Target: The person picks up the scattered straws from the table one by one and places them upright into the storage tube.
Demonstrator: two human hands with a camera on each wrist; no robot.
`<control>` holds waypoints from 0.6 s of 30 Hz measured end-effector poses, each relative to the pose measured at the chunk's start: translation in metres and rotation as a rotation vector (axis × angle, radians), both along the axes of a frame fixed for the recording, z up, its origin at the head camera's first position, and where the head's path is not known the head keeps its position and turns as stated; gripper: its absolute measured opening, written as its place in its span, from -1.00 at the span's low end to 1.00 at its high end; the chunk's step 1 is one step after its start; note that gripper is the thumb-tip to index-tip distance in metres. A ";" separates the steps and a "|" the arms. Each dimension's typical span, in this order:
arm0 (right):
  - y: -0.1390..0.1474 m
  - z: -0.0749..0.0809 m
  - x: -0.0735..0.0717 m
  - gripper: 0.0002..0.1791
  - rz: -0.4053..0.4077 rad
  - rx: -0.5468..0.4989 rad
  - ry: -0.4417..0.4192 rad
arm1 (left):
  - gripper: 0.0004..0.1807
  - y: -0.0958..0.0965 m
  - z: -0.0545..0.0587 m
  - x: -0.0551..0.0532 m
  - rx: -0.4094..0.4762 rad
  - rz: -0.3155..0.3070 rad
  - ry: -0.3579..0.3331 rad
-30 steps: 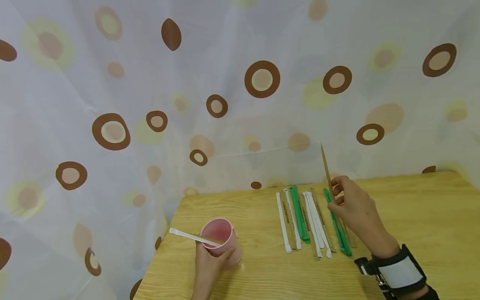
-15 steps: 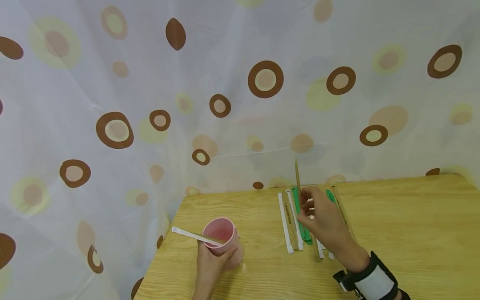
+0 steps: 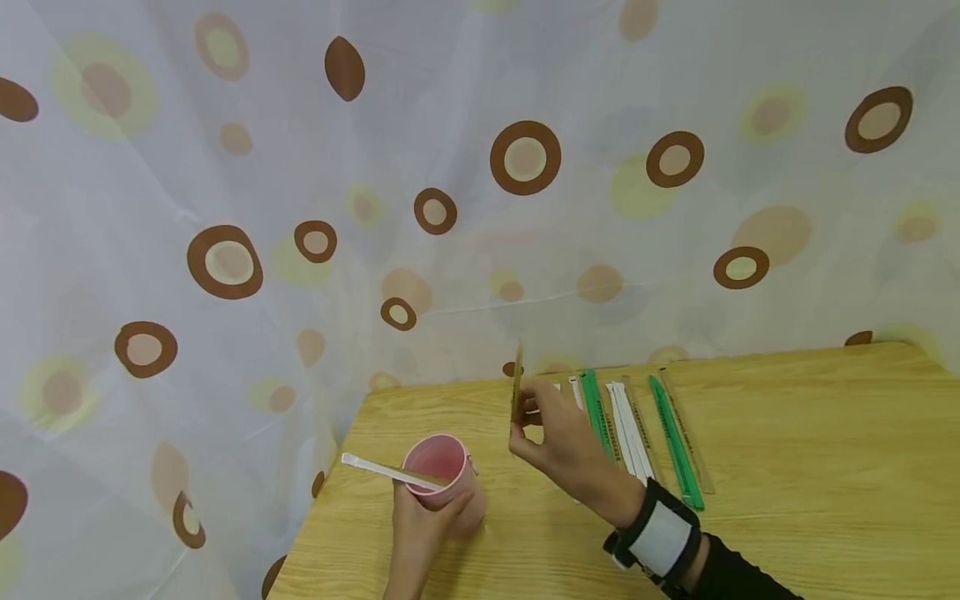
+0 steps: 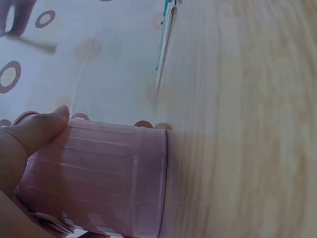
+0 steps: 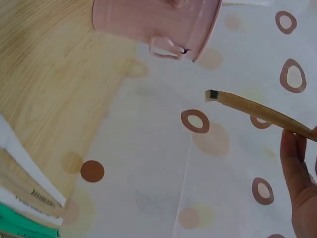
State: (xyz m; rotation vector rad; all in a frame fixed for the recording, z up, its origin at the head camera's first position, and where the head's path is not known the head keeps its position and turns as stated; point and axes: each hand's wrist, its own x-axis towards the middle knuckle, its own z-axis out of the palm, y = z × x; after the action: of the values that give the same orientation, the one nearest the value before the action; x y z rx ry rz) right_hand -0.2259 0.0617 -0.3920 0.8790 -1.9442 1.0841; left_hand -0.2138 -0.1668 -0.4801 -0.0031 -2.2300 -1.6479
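Observation:
In the head view my left hand grips a small pink pail standing upright on the table. A white paper-wrapped straw and a brown one lean inside it, the white end sticking out over the left rim. My right hand pinches a brown paper-wrapped straw between thumb and fingers, raised above the table to the right of the pail. In the right wrist view this straw has a dark square near its tip and is apart from the pail.
On the wooden table, right of the pail, lies a row of several white, brown and green wrapped straws, partly hidden behind my right hand and forearm. A dotted curtain hangs behind and left of the table.
My right hand has moved left, carrying the brown straw from above the right end of the row toward the pail. The left hand and pail have stayed in place.

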 end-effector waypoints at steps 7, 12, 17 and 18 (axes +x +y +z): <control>-0.040 0.005 -0.019 -0.58 0.156 -0.059 0.052 | 0.04 -0.003 0.001 0.000 -0.006 -0.023 0.002; -0.062 -0.004 -0.026 -0.55 0.170 0.012 -0.020 | 0.07 -0.003 0.002 0.001 0.009 -0.043 -0.031; -0.075 -0.020 -0.029 -0.55 0.158 0.093 -0.127 | 0.06 -0.002 -0.001 0.000 0.018 -0.036 -0.038; -0.077 -0.023 -0.029 -0.55 0.149 0.111 -0.140 | 0.07 -0.002 -0.002 -0.001 0.024 -0.040 -0.037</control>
State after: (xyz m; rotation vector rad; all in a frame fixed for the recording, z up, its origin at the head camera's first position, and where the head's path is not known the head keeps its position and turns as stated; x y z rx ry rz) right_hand -0.2548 -0.0156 -0.4149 1.0473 -2.0978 1.1602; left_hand -0.2144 -0.1692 -0.4822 -0.0111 -2.2515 -1.7087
